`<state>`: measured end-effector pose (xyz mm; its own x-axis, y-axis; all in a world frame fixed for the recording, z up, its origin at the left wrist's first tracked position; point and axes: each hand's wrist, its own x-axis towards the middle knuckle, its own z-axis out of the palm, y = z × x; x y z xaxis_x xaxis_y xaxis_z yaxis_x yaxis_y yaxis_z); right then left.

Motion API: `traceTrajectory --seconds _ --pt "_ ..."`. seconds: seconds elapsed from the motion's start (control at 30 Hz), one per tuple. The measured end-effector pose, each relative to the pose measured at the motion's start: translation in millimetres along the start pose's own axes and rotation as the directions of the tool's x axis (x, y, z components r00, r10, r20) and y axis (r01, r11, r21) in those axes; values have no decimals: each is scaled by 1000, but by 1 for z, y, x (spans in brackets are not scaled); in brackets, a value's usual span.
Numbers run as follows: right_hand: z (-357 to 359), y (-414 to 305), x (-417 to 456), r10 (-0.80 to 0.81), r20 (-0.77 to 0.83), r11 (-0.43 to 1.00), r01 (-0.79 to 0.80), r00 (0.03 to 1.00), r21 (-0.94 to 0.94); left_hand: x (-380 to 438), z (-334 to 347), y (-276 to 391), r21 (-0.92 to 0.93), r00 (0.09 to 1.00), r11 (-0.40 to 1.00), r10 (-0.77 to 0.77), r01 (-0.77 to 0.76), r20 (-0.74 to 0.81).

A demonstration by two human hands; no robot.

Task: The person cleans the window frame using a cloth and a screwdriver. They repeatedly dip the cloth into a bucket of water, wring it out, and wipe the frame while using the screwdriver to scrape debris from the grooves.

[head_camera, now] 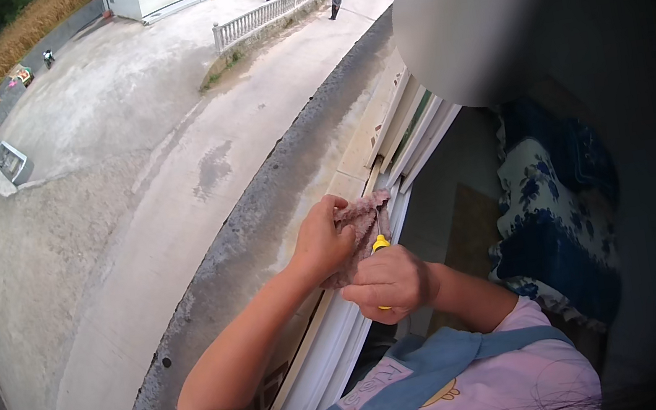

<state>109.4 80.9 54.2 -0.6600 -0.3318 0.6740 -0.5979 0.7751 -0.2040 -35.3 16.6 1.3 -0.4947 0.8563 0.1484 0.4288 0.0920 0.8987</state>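
Note:
My left hand [323,237] grips a pink fluffy cloth [361,216] that lies bunched over the white window track [330,345]. Closed around a screwdriver [380,243] with a yellow and black handle is my right hand [392,284]. The tool's thin metal shaft points away from me, and its tip meets the cloth near the track. Whether the tip presses into a groove is hidden by the fabric. Both hands are close together above the sill.
Sliding window frames [411,122] stand just beyond my hands. Outside, a concrete ledge [230,232] runs beside the window, with a paved road [179,227] below. To the right, inside, lies a blue and white floral fabric [541,205]. Several people are far off near a balustrade [274,15].

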Motion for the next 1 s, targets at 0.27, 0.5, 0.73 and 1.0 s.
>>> traceTrajectory --seconds 0.27,0.5,0.73,1.0 --pt "7 33 -7 118 31 991 -116 993 -69 10 6 -10 -86 1000 996 -19 18 -6" --pt "17 52 -10 167 103 985 -160 981 -71 18 -15 -19 -231 989 963 -127 140 70" --pt "32 72 13 225 21 960 -218 974 -173 15 -39 -29 -260 986 952 -168 164 8" --pt "31 94 14 312 108 931 -280 944 -236 2 -53 -23 -320 969 915 -239 247 67"
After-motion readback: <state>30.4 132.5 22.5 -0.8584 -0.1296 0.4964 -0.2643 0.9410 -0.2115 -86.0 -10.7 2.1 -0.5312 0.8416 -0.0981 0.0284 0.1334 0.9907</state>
